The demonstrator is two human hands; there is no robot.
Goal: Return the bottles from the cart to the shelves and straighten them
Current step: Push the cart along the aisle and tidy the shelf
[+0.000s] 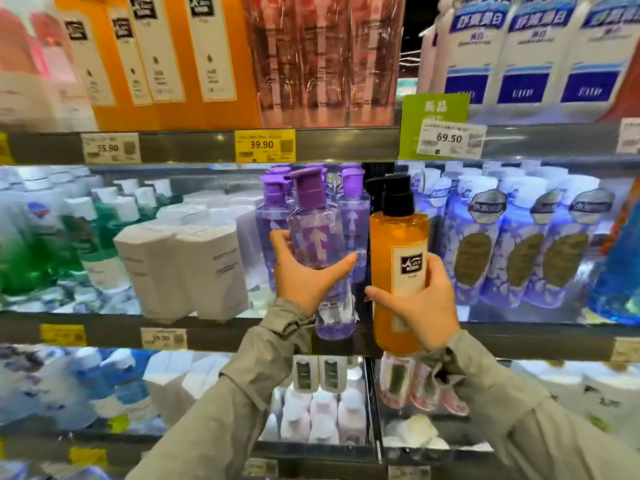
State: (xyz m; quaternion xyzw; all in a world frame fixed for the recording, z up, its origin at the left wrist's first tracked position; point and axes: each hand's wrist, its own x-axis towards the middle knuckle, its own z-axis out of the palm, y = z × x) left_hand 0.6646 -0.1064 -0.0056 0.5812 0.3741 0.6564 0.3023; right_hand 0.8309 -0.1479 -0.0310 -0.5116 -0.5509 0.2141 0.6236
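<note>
Grey sleeves (242,393) reach up from the bottom of the view toward a shop shelf (104,327), one bottle in each hand.

The left hand (304,278) has its grip clamped on a clear purple bottle (318,233) with a purple flip cap. The thumb lies across the front, and the fingers wrap round the left side. This bottle is upright in the air in front of the middle shelf, its base level with the shelf's front edge. A row of matching purple bottles (353,209) stands right behind it.

The right hand (422,306) has its grip clamped on an orange bottle (398,237) with a black pump top and a white label. It is also upright, just beside the purple one on its right, and its base hangs lower than the shelf edge.

On the middle shelf, white boxes (194,265) stand left of the purple row, with green bottles (31,251) further left. Blue and white patterned bottles (519,244) fill the right side.

On the shelf above, tall orange boxes (166,46) carry the same label as the orange bottle. Below them hangs a yellow price tag (265,145) reading 39.90. A green sign (434,109) with a white tag (450,138) reading 69.50 hangs to the right.

Small pale bottles (322,417) sit on the shelf below.
</note>
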